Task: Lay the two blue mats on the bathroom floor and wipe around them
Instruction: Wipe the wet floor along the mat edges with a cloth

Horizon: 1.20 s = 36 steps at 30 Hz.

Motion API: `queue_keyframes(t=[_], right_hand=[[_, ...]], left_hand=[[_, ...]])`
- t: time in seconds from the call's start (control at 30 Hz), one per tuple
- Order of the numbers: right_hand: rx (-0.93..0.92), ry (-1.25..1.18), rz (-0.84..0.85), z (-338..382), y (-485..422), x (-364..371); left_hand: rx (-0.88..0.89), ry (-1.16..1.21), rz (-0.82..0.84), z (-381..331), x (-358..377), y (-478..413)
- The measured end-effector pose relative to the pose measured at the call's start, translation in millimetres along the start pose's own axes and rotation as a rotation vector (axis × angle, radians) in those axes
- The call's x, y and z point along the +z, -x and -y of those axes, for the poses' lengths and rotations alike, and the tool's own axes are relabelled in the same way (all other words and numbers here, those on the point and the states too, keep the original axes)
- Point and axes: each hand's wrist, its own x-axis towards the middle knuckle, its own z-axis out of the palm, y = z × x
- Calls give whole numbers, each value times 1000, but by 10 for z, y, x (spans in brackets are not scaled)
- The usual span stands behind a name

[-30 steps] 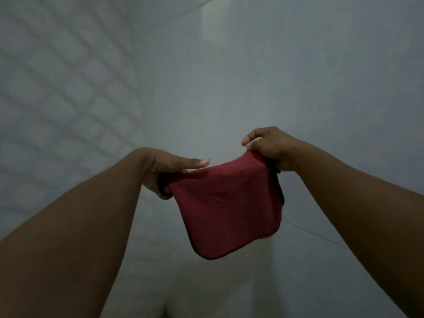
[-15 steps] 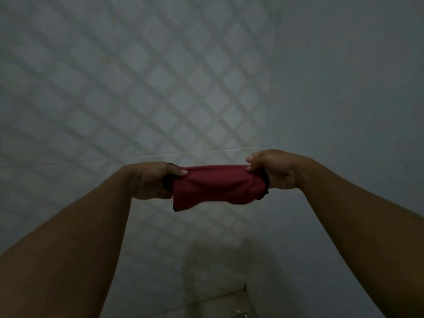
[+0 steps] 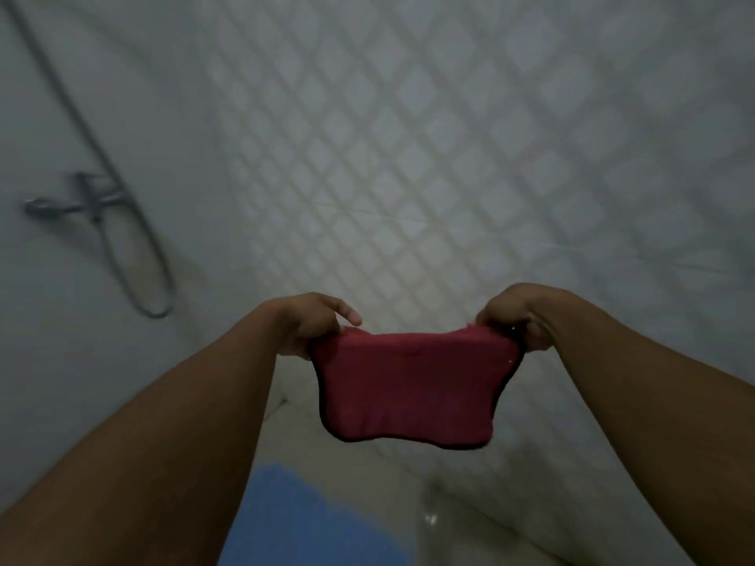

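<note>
A red cloth with a dark edge hangs stretched between my two hands in front of me. My left hand pinches its upper left corner, with the forefinger sticking out. My right hand grips the upper right corner. Below, at the bottom of the view, a blue mat lies on the pale floor; my left forearm covers its left part. Only this one mat is in view.
A wall of diamond-pattern tiles rises ahead. On the plain wall at the left are a shower mixer tap and its looping hose. Pale glossy floor shows to the right of the mat.
The view has swung left and down, bringing the tap, hose and blue mat into sight. The cloth, bunched between my hands half a second ago, now hangs spread open.
</note>
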Motion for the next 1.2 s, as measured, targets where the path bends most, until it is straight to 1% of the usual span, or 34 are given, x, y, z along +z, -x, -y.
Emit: queue_keyframes(t=[0.07,0.13,0.27,0.3,0.37,0.43,0.5,0.57,0.7,0.77,0.9,1.0,1.07,1.13,1.2], right_hand=[[-50,20,97,83,-118,359],[-103,13,238,145,-167,718],[-200,-149,470,325,-220,1352],[-217,-193,505,386,-229,1510],[-256,-196,516,523,-260,1844],[-259,-119,512,674,-284,2180],[-202,16,547,815,-277,2515],[-145,167,606,948,-197,2798],[-150,398,709,1226,-3,3290],[-170,481,745,1379,49,3512],[-190,594,827,1649,89,3823],[-204,668,929,1778,106,4001],[-231,783,984,1847,55,4139],[-279,900,961,1899,-63,4342],[-376,961,899,1927,-179,4578]], left_hand=[[-46,-66,-121,304,-89,186],[-106,-74,-224,626,-196,389],[-196,9,-396,1238,-462,746],[-216,24,-430,1377,-522,840],[-243,51,-510,1631,-639,1015],[-272,61,-589,1853,-760,1181],[-322,53,-643,2071,-897,1336],[-395,37,-631,2283,-1046,1480],[-518,35,-490,2655,-1346,1754],[-548,46,-457,2848,-1508,1836],[-556,125,-459,3180,-1764,1854],[-577,176,-342,3291,-1861,1883],[-613,154,-255,3376,-1894,1871],[-647,58,-222,3483,-1895,1815],[-679,-59,-266,3597,-1863,1725]])
